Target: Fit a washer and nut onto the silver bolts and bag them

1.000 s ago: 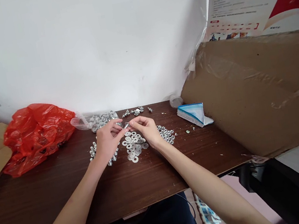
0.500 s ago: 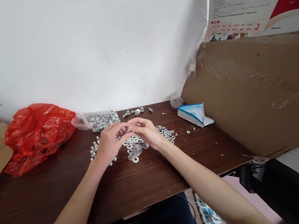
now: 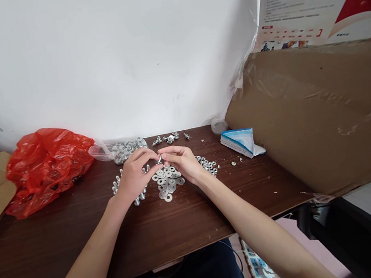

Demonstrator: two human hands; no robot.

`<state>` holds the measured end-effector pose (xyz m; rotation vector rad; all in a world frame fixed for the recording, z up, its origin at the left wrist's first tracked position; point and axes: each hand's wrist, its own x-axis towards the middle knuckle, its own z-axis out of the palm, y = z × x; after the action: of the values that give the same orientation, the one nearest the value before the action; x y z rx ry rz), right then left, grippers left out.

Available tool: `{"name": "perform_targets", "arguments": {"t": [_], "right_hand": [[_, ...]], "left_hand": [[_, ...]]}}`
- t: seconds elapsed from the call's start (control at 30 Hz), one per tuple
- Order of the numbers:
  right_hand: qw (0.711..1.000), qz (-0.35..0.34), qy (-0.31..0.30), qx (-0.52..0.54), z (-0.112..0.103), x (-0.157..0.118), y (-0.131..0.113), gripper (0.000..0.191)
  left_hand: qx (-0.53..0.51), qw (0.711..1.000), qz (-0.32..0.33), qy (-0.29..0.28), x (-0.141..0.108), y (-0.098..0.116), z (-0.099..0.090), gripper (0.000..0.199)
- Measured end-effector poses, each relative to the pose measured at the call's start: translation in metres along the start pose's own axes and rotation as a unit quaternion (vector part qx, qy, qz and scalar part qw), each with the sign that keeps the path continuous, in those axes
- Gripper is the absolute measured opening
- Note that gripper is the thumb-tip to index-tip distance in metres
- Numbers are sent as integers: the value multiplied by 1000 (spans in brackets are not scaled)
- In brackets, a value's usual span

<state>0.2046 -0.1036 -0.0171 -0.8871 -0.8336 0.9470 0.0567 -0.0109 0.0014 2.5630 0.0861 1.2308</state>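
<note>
My left hand [image 3: 137, 172] and my right hand [image 3: 181, 161] meet above the middle of the table, fingertips pinched on a small metal bolt [image 3: 159, 161]. Any washer or nut on it is too small to make out. Under and between the hands lies a pile of flat washers [image 3: 167, 184]. Several bolts [image 3: 136, 200] stand around my left hand, partly hidden by it. Just right of my right hand is a group of nuts [image 3: 207, 164].
Behind the hands are a bag of metal parts [image 3: 130, 149] and some assembled bolts [image 3: 170, 139]. A red plastic bag [image 3: 46, 166] lies left. A blue-white packet [image 3: 239, 141], a round lid [image 3: 219, 126] and a large cardboard sheet [image 3: 332, 118] stand right.
Both hands have shifted only slightly, and the fingers have changed their hold. The small bolt between the fingertips shows more clearly now.
</note>
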Motion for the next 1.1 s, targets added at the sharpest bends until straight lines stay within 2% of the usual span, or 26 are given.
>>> {"name": "perform_targets", "arguments": {"t": [0.17,0.3,0.5,0.63,0.83,1.1], "right_hand": [[1000,-4,3,-14,1,-1,-2,15],[1000,-1,12,-23,0,-1,-4,15],[999,-20,7,-33,-1,0,-2,14],[999,-37,-12,-29,-2,0,1,13],[999,-39,-7,-36,-3,0,0,12],[1000,-18,-3,-24,-2,0,1,13]], "left_hand": [[-20,999,-19,-16,1,2,-2,8],[-26,997,-44,-60,2,5,-3,7],[-95,984,-112,-100,3,8,-3,2],[-134,976,-135,-104,3,12,-2,6],[-182,964,-162,-110,3,12,-1,17],[-234,944,-196,-127,2,13,2,12]]}}
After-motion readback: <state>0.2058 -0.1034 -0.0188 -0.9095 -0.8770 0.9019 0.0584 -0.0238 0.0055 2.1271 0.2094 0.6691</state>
